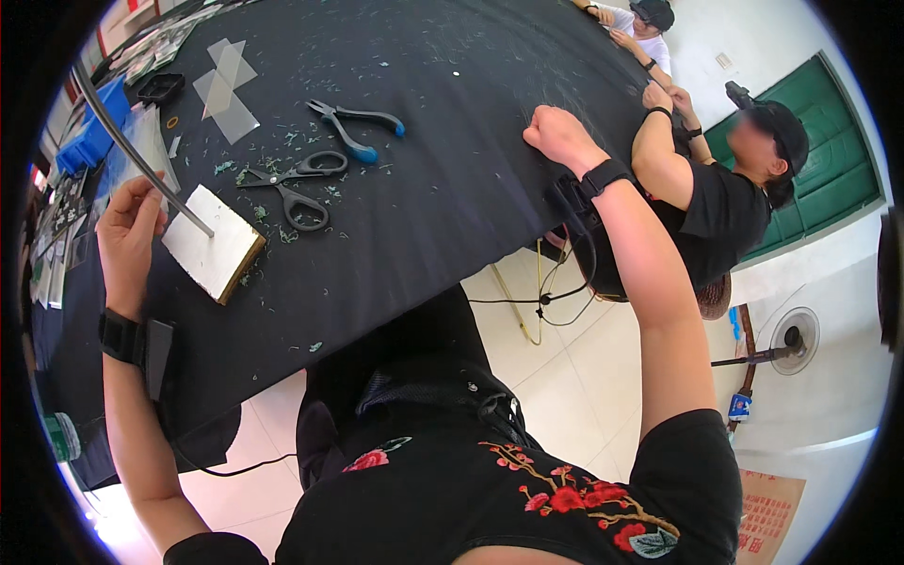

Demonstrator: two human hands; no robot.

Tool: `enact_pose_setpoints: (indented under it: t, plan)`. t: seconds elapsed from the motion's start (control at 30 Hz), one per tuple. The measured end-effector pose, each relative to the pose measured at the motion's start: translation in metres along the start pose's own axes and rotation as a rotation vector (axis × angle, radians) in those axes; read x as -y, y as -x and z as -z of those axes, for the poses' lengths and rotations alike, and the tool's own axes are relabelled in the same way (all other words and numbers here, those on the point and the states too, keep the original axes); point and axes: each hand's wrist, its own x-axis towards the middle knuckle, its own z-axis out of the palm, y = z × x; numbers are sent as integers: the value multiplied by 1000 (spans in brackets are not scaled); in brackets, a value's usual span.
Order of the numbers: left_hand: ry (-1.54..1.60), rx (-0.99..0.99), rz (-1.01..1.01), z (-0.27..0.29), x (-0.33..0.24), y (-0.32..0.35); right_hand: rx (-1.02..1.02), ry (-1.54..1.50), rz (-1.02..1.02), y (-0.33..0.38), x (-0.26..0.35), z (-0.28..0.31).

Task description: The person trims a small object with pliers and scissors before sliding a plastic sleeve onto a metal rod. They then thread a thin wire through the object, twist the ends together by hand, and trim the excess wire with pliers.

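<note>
Rod + block: while L hand (pixel 130 226) is right up at it, grey metal rod (pixel 132 153) stands tilted w/ its foot on the white-topped block (pixel 209 259), rest of rod running up & left.
L hand: just L of block, beside rod; fingers bent, gap narrow; can't make out if it grips rod or anything thin.
R hand: R hand (pixel 563 139) well R of block & farther out, above cloth edge; curled tight, thumb to index; can't make out anything in it.
Scissors: black scissors (pixel 274 179) just beyond block, to R, handles spread.
Pliers: blue-tipped pliers (pixel 331 113) past scissors from block, handles apart.
Scraps: green bits (pixel 223 168) strewn nr block, esp. round scissors.
Strips: crossed translucent strips (pixel 226 89) beyond block.
Tray/bin: small black tray (pixel 162 88) beyond block, a bit L; blue bin (pixel 99 122) farther L.
Cloth: dark cloth (pixel 424 217) under block & tools.
Co-worker: person in black shirt + cap (pixel 725 184), far R of block, hands raised together; green door (pixel 833 141) behind.
</note>
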Motion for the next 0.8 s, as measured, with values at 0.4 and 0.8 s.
enact_pose_setpoints:
  t: [0.4,0.8]
  plan:
    - [-67,-76,-60,-2,-12,-2,23,-133,92,9,-3,13]
    - [-82,-88,-77,-8,-23,-1,34,20,-2,-4,5,7]
